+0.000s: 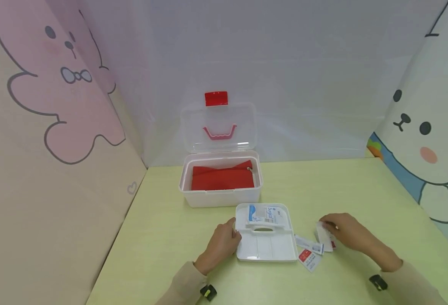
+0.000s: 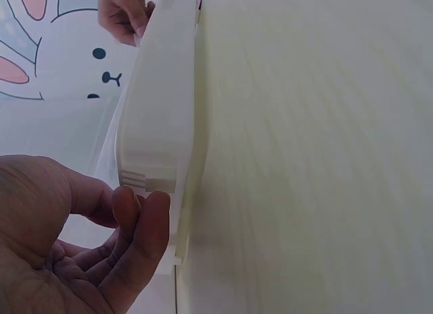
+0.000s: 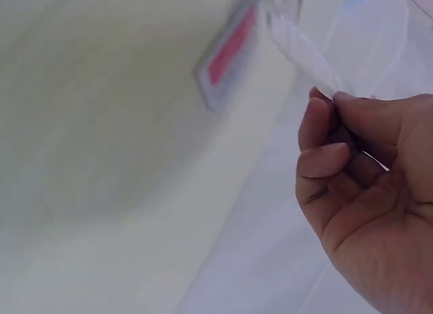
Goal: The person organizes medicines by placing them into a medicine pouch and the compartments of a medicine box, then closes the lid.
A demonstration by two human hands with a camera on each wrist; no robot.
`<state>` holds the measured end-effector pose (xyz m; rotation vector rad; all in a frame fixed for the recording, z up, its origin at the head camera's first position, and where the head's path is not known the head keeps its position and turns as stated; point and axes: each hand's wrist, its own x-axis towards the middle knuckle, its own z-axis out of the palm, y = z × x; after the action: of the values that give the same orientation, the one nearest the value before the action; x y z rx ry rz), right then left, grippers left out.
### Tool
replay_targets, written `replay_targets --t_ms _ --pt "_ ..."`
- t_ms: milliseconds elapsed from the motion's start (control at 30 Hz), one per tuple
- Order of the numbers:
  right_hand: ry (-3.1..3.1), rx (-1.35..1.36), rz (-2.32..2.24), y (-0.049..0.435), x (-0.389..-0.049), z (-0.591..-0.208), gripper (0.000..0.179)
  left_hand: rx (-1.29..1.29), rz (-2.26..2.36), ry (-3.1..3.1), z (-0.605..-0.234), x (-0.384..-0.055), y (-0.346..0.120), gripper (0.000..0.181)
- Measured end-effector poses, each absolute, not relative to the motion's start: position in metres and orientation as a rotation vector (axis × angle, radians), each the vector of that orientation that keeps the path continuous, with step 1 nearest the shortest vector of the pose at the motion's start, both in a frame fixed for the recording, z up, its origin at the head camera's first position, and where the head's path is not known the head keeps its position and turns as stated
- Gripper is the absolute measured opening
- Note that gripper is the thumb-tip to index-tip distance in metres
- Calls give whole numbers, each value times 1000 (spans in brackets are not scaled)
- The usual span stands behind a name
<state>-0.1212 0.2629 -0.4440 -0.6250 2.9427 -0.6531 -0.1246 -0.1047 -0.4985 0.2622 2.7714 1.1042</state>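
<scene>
An open white plastic case (image 1: 248, 250) lies on the table, a white-and-blue packet (image 1: 267, 214) in its far half. At its left edge, my left hand (image 1: 224, 241) grips the rim between thumb and fingers, and the left wrist view shows the fingertips by a small ridged tab (image 2: 145, 180). To the right of the case, my right hand (image 1: 347, 231) pinches a thin white packet (image 1: 324, 238) by its upper end. Under and beside that packet lie a narrow white sachet (image 1: 309, 244) and a red-and-white sachet (image 1: 310, 259), close to the case's right edge.
Behind the case stands a larger white box (image 1: 220, 199) with a red zip pouch (image 1: 224, 178) inside. Its clear lid (image 1: 193, 131), with a red latch and pink handle, is raised against the back curtain. Printed side panels border the pale yellow table (image 1: 151, 254).
</scene>
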Motion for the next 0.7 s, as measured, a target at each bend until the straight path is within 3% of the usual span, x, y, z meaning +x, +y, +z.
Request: replay_targets --t_ms 467,700 --pt "3099 -685 -751 242 -124 -398 15 259 1113 2760 -498 -123 -104 52" --pt "3070 -736 -870 215 -124 -394 12 250 1117 2752 -497 -123 -104 52"
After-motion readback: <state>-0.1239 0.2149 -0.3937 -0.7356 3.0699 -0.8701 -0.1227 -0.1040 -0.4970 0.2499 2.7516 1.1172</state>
